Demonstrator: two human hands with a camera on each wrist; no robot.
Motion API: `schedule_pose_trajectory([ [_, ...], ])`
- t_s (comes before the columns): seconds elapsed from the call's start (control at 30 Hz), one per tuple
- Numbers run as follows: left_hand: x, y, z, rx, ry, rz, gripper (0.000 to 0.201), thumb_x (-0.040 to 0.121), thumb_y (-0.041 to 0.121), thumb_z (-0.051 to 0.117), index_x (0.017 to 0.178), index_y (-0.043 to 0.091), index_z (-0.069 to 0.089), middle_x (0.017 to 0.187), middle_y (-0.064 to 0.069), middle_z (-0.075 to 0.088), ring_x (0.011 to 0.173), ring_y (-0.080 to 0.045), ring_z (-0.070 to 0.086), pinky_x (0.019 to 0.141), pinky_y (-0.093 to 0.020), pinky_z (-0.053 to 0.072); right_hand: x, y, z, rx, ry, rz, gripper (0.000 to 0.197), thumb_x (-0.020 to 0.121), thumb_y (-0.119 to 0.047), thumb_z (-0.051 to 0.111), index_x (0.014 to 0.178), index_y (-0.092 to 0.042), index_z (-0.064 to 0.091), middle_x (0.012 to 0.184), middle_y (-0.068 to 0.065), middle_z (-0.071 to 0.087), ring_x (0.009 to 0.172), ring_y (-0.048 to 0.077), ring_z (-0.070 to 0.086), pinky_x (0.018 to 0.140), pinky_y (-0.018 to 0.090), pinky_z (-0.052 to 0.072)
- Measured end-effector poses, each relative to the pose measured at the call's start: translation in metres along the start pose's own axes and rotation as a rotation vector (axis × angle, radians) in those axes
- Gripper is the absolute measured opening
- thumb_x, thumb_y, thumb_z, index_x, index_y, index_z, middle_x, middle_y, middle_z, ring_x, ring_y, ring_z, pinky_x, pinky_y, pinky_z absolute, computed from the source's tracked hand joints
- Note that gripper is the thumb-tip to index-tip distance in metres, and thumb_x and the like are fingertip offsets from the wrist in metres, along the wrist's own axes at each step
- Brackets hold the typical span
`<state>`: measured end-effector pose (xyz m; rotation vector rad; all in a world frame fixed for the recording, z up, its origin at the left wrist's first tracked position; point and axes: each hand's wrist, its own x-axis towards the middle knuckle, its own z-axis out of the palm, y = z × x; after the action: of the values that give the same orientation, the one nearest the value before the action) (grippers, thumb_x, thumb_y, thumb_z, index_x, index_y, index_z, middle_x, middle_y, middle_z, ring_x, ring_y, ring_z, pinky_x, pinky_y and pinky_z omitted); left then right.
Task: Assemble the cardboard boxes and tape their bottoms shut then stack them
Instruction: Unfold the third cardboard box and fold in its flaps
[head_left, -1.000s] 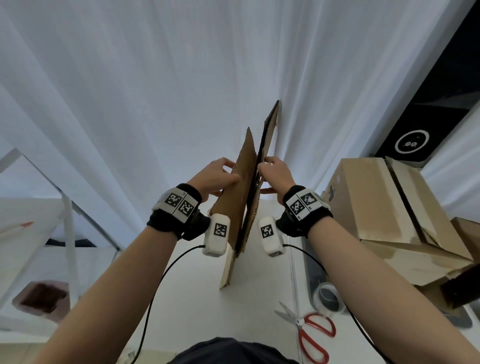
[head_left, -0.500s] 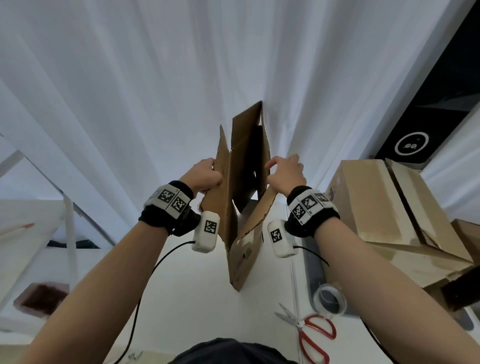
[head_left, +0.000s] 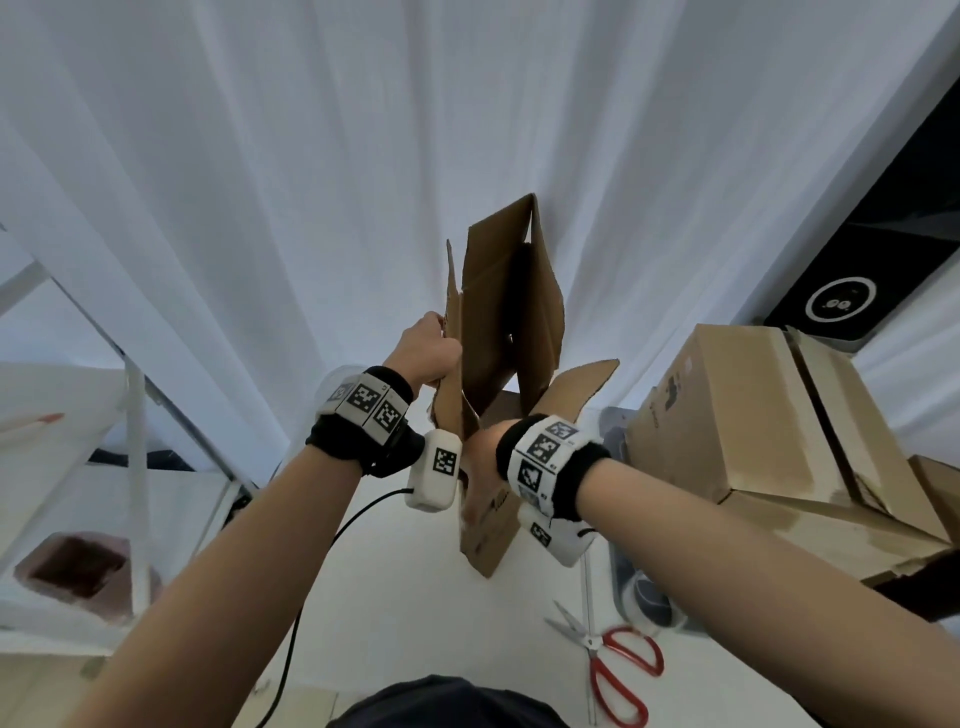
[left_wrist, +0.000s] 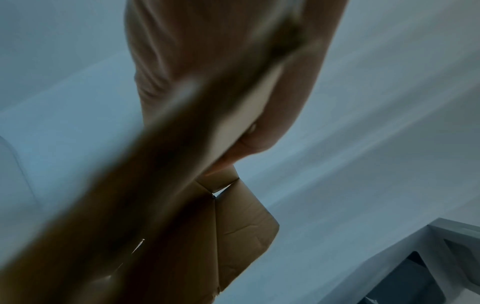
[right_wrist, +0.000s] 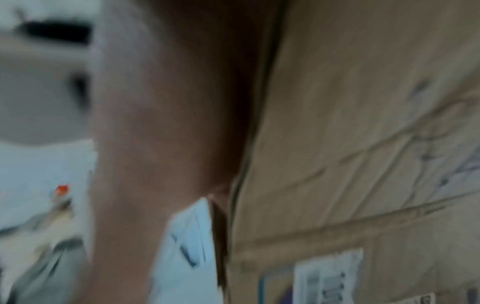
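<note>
A brown cardboard box (head_left: 506, 332) is held upright in the air in front of me, partly opened into a tube, with its flaps loose. My left hand (head_left: 427, 349) grips the edge of the left panel; in the left wrist view the thumb and fingers (left_wrist: 249, 144) pinch the cardboard (left_wrist: 241, 226). My right hand (head_left: 482, 454) is lower, against the box's lower part, mostly hidden behind its wristband. In the blurred right wrist view the right hand (right_wrist: 155, 133) lies stretched along the box wall (right_wrist: 363, 123).
Assembled cardboard boxes (head_left: 779, 431) are stacked at the right. Red-handled scissors (head_left: 623, 670) and a tape roll (head_left: 652, 597) lie on the white table (head_left: 395, 597). A white shelf frame (head_left: 136, 415) stands at the left, a white curtain (head_left: 311, 156) behind, a black device (head_left: 841, 301) at the upper right.
The flat cardboard has spread open into a tube. My right hand has dropped from the upper edge to the box's lower part. My left hand keeps its grip on the left panel.
</note>
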<state>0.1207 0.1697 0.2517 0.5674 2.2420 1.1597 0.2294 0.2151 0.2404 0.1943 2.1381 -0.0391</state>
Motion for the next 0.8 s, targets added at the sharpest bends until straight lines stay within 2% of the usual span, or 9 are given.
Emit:
schedule_pose_trajectory([
  [0.07,0.002,-0.002,-0.003,0.003,0.015,-0.008,0.033,0.096,0.005,0.043,0.129,0.007,0.044,0.119,-0.017,0.056,0.104,-0.031,0.058,0.070,-0.033,0.049,0.007,-0.005,0.011,-0.068,0.207,-0.004,0.034,0.091,-0.045,0.066,0.109,-0.017,0.060,0.094,0.001,0.060,0.088,0.022,0.059,0.085,0.034,0.054],
  [0.17,0.007,-0.007,-0.010,0.000,0.026,-0.011,0.031,0.096,0.005,0.044,0.127,0.007,0.044,0.119,-0.017,0.056,0.101,-0.030,0.058,0.065,-0.030,0.049,0.012,-0.002,0.022,-0.032,0.409,0.011,0.023,0.095,-0.038,0.060,0.102,-0.015,0.061,0.072,-0.002,0.050,0.076,0.021,0.056,0.069,0.032,0.047],
  [0.23,0.011,-0.007,-0.014,-0.008,0.037,-0.005,0.031,0.094,0.003,0.045,0.125,0.005,0.045,0.119,-0.018,0.056,0.099,-0.030,0.059,0.059,-0.028,0.047,0.009,0.002,0.024,-0.052,0.499,0.012,0.022,0.097,-0.032,0.054,0.105,-0.013,0.063,0.070,-0.002,0.046,0.072,0.020,0.051,0.068,0.031,0.044],
  [0.33,0.017,0.001,-0.021,-0.024,0.083,-0.001,0.032,0.093,0.004,0.045,0.124,0.005,0.046,0.118,-0.018,0.055,0.099,-0.031,0.059,0.058,-0.028,0.047,0.004,0.008,0.023,-0.076,0.603,0.020,0.022,0.099,-0.022,0.049,0.110,-0.011,0.065,0.086,0.003,0.055,0.082,0.024,0.058,0.070,0.032,0.043],
  [0.47,0.024,0.012,-0.022,0.012,0.146,0.003,0.035,0.091,0.008,0.047,0.126,0.005,0.045,0.119,-0.017,0.054,0.103,-0.033,0.059,0.077,-0.041,0.058,0.004,0.007,0.017,0.039,0.606,0.072,0.026,0.099,-0.015,0.043,0.113,-0.010,0.065,0.114,0.008,0.066,0.109,0.029,0.063,0.077,0.034,0.042],
  [0.53,0.025,0.014,-0.018,0.046,0.169,-0.020,0.039,0.090,0.009,0.048,0.129,0.006,0.044,0.123,-0.018,0.054,0.108,-0.035,0.058,0.091,-0.047,0.056,0.002,0.002,0.010,0.116,0.570,0.083,0.026,0.100,-0.014,0.043,0.117,-0.009,0.062,0.120,0.009,0.064,0.114,0.030,0.060,0.084,0.036,0.046],
  [0.63,0.028,0.015,-0.016,0.069,0.190,-0.040,0.041,0.091,0.011,0.049,0.132,0.007,0.043,0.127,-0.018,0.054,0.113,-0.037,0.057,0.097,-0.050,0.052,0.006,-0.003,-0.001,0.219,0.500,0.110,0.027,0.101,-0.013,0.044,0.124,-0.006,0.057,0.128,0.011,0.061,0.120,0.030,0.058,0.097,0.040,0.047],
  [0.7,0.029,0.015,-0.019,0.080,0.184,-0.029,0.039,0.092,0.011,0.049,0.130,0.006,0.044,0.124,-0.018,0.054,0.110,-0.036,0.058,0.094,-0.048,0.054,0.010,-0.004,-0.003,0.262,0.468,0.111,0.025,0.101,-0.014,0.044,0.122,-0.009,0.057,0.127,0.011,0.061,0.117,0.032,0.059,0.093,0.041,0.048],
  [0.8,0.030,0.013,-0.024,0.081,0.155,-0.008,0.036,0.092,0.011,0.048,0.128,0.006,0.044,0.121,-0.018,0.055,0.105,-0.036,0.059,0.086,-0.046,0.057,0.021,0.000,-0.003,0.327,0.440,0.126,0.012,0.096,-0.018,0.046,0.103,-0.016,0.056,0.116,0.010,0.066,0.093,0.029,0.060,0.076,0.038,0.047],
])
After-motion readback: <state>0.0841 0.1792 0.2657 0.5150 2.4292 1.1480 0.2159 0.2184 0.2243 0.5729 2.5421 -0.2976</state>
